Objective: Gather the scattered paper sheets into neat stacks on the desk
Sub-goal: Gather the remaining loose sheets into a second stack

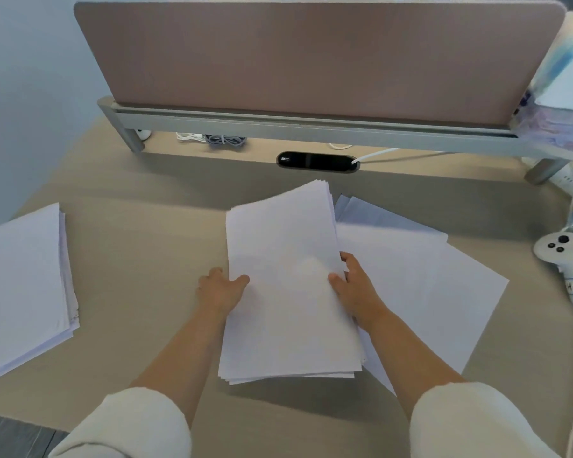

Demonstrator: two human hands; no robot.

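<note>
Head view: hands (221,289) (356,287) on paper bundle's (288,259) edges

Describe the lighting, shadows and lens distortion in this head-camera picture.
Head view: soft, even light; the held bundle of white paper sheets casts a dark shadow on the beige desk below its near edge; the wide-angle lens bows the pink fabric divider panel; the far right edge looks smeared.

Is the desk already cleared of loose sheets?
No: several sheets lie fanned on the desk beside the bundle that the left hand and right hand grip.
</note>
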